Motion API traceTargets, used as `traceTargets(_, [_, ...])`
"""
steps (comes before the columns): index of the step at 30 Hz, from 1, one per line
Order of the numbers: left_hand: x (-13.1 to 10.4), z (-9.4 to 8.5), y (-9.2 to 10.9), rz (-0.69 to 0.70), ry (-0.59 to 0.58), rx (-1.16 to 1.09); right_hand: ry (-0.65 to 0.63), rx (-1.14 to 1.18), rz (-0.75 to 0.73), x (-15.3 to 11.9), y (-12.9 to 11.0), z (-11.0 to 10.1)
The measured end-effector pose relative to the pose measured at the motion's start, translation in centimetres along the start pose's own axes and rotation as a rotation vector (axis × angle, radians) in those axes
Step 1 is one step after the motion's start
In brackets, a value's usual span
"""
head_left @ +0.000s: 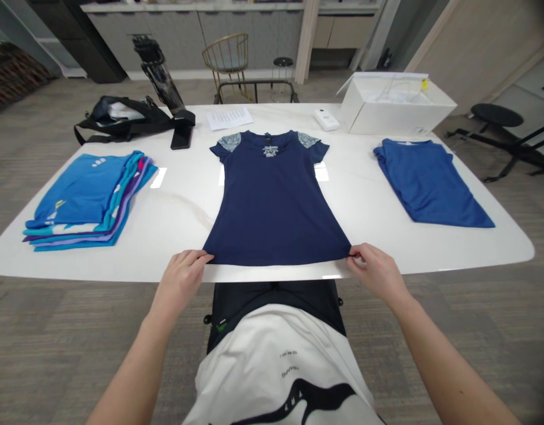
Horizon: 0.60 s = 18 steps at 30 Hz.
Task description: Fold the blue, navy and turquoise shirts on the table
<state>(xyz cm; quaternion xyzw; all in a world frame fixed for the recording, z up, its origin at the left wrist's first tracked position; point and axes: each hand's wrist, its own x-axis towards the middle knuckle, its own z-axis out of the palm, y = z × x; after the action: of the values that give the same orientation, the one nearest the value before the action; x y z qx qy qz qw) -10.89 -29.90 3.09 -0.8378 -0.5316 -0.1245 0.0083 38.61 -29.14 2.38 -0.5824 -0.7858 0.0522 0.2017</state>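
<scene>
A navy short-sleeved cloth shirt (272,200) lies flat mid-table on glossy white (187,195), neckline (269,141) pointing far, long axis near-to-far; I see the bare left hand (182,274) and right hand (377,270) pinching its near hem (276,260) ends.

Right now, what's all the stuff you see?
Shirt: 1, navy, centre
Folded stack: 1, mostly blue, left
Folded garment: 1, blue, right
Box: 1, white, back right
Device: 1, white, beside box
Paper: 1, white, back
Bag: 1, black, back left
Phone: 1, black, near bag
Tall object: 1, black, behind phone
Table: 1, white, in front
Chair: 1, gold, beyond table
Stools: 2, black, on floor
Left hand: 1, bare, shirt's bottom left
Right hand: 1, bare, shirt's bottom right
</scene>
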Motion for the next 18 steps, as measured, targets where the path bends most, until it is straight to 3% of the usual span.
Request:
traceTargets(3, [-0.1,-0.3,0.4,-0.069,0.073,0.027,0.058,-0.019,0.006,0.3,-0.9,-0.2])
traceTargets(8, [0.0,0.1,1.0,-0.063,0.037,0.002,0.096,-0.095,0.124,0.3,-0.8,1.0])
traceTargets(11, [-0.1,0.7,1.5,-0.089,0.142,-0.031,0.122,-0.069,0.197,0.2,-0.7,1.8])
traceTargets(15, [-0.3,1.4,2.1,-0.119,0.293,-0.056,0.18,-0.041,0.178,-0.3,-1.2,2.1])
traceTargets(18, [-0.5,1.9,2.0,-0.139,0.322,-0.058,0.281,-0.03,0.192,-0.8,-1.4,2.0])
